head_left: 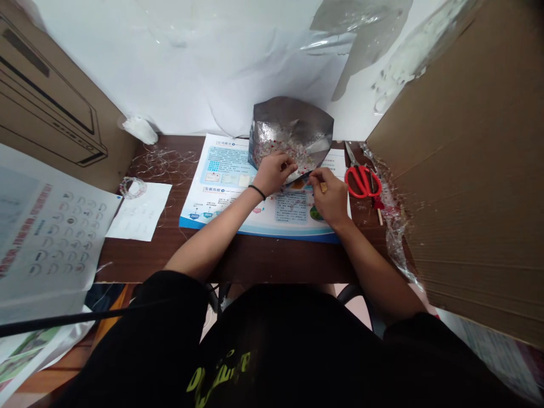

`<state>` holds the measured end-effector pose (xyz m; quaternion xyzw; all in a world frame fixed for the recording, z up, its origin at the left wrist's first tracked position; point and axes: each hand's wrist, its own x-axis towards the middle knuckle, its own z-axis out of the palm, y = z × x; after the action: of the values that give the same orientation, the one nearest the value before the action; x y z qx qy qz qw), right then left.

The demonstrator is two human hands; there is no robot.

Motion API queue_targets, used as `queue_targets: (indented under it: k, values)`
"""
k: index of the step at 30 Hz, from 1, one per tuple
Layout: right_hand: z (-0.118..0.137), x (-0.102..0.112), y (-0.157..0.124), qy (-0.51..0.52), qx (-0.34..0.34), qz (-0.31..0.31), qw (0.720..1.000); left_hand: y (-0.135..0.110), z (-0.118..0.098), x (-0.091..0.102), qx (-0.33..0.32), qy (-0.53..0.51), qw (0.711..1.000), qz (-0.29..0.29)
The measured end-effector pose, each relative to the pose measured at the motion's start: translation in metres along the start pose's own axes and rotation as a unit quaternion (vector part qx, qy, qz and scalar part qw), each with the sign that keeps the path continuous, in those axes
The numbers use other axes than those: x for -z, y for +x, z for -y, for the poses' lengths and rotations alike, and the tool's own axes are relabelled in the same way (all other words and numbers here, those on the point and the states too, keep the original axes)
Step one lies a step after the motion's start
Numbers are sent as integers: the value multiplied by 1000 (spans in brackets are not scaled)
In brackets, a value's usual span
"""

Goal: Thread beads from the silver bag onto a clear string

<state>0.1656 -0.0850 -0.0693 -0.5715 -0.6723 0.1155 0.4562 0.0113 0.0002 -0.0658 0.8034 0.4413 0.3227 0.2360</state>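
Note:
A grey plastic bag point(293, 113) lies open with many small white, clear and red beads point(272, 146) inside. At its front edge my left hand point(272, 174) has thumb and fingers drawn together over the beads; whatever they hold is too small to make out. Just to the right, my right hand point(329, 195) is closed in a pinch by the bag's corner, its fingertips around something I cannot make out. Beneath the bag and both hands is a blue and white printed sheet point(225, 164).
Red-handled scissors point(363, 181) lie to the right beside crumpled clear plastic point(395, 226). On the left are tangled clear threads point(164, 164), a beaded bracelet point(132, 188) and a white paper point(140, 212). Cardboard walls point(476, 170) flank the brown table point(272, 260).

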Motion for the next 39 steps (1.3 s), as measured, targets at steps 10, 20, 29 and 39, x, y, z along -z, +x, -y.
queue_targets:
  k: [10,20,29,39]
  values:
    - [24,-7,-12,77,-8,47,996,-81,-17,-10,254,-575,776,50]
    - [28,-4,-10,38,-31,59,997,-75,-18,-9,270,-616,738,52]
    - [27,-6,-12,49,-27,76,996,-75,-17,-10,284,-613,735,54]
    - [28,-3,-10,48,-17,74,996,-71,-16,-4,314,-641,698,59]
